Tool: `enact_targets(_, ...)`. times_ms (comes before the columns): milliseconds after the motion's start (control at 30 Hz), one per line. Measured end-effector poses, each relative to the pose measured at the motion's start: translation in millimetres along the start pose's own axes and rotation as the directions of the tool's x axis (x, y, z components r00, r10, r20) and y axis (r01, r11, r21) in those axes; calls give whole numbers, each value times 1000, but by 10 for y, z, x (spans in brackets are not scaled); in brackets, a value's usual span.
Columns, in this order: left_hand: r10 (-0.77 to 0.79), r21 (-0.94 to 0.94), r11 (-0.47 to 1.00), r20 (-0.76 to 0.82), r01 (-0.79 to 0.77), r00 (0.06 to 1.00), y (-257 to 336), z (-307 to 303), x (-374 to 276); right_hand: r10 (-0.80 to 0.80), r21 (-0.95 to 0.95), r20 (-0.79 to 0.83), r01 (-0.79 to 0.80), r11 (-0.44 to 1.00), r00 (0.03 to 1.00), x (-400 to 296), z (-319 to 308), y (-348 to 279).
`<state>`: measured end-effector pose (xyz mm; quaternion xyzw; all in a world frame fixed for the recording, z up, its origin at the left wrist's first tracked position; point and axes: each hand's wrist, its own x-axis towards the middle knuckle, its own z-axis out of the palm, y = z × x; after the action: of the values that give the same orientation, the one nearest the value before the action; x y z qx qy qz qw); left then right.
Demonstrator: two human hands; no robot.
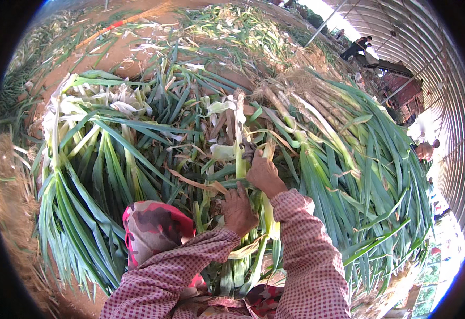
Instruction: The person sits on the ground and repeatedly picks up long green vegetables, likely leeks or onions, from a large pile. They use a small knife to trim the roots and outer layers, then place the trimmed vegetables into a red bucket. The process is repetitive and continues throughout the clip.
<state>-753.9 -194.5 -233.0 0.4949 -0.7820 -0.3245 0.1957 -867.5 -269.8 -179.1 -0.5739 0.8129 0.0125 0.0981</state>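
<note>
A pale-stemmed green onion stalk stands roughly upright in view before me, its root end pointing away. My right hand is closed at its right side, with a small dark object at the fingertips against the stalk; what it is cannot be made out. Another stalk passes behind that hand. My left hand lies lower, fingers bent at the green leaves below the stalk. Its grip is partly hidden. Beside its fingertips is a dry brown leaf.
Untrimmed green onions with rooty ends are heaped at right. Onions with whiter stems lie at left. Pink camouflage cloth is by my left forearm. Beyond are a broom, scattered leaf trimmings and a person.
</note>
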Motion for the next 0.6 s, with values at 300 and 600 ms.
enact_targets(300,38,-91,995,-13,-39,999,-77,59,-32,103,19,-29,-102,995,994,838,-139,-82)
enact_targets(600,0,-724,690,5,4,1000,-276,-169,79,-152,11,67,152,988,986,-342,-361,263)
